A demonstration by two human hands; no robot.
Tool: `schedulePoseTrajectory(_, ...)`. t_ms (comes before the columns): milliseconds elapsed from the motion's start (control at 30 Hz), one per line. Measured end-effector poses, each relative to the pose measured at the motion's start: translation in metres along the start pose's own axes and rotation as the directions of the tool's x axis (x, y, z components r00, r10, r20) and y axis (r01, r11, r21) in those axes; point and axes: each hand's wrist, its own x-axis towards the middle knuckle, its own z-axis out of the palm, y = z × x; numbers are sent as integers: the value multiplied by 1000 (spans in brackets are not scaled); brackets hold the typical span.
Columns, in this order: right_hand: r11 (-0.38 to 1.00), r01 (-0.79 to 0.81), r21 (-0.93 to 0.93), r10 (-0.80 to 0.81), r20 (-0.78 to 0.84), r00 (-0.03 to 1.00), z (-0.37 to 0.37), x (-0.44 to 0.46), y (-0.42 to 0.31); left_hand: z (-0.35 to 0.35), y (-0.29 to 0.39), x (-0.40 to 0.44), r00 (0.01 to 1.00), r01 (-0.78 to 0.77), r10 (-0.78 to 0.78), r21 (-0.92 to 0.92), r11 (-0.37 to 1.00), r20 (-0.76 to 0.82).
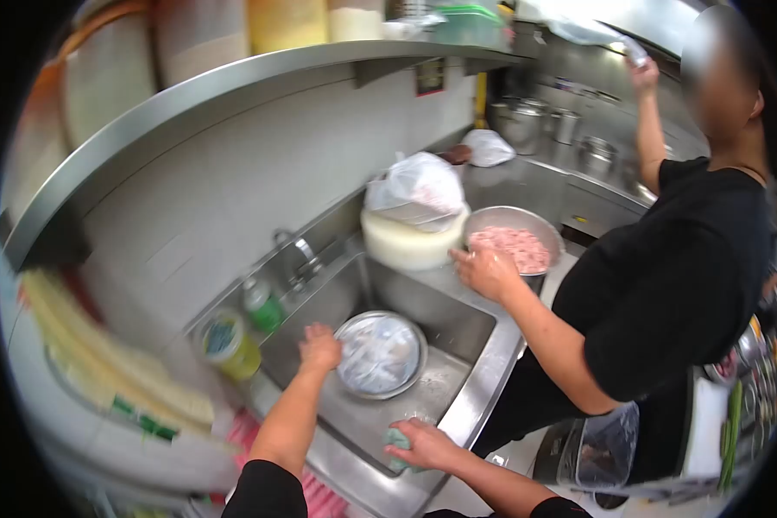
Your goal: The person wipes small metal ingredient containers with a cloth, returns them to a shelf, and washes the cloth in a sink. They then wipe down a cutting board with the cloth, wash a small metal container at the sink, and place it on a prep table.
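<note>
My left hand (321, 348) is over the left part of the metal sink (440, 371), beside a round metal bowl (422, 367) that holds a clear plastic bag with something pale in it. Its fingers look extended, with nothing seen in them. Near the sink's front right edge, my right hand (425, 443) has its fingers round a green sponge or cloth (396, 443). The faucet (299, 259) rises behind the basin.
A co-worker in black (673, 276) stands at the right, one hand by a pot of pink meat (514, 249), the other raised. A plastic bag (419, 190) sits on a white round block (410, 242). Green soap bottle (262, 306) and yellow tub (231, 347) stand left; a shelf (233, 76) hangs above.
</note>
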Motion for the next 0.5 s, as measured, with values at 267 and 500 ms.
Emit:
schedulePoseTrajectory(267, 964, -152, -219, 183, 126, 975, -2, 86, -13, -10, -48, 143, 977, -169, 212, 675, 718, 19)
schedulePoseTrajectory(500, 956, -250, -152, 249, -27, 968, 9, 80, 25, 56, -64, 183, 997, 10, 31, 498, 867, -73)
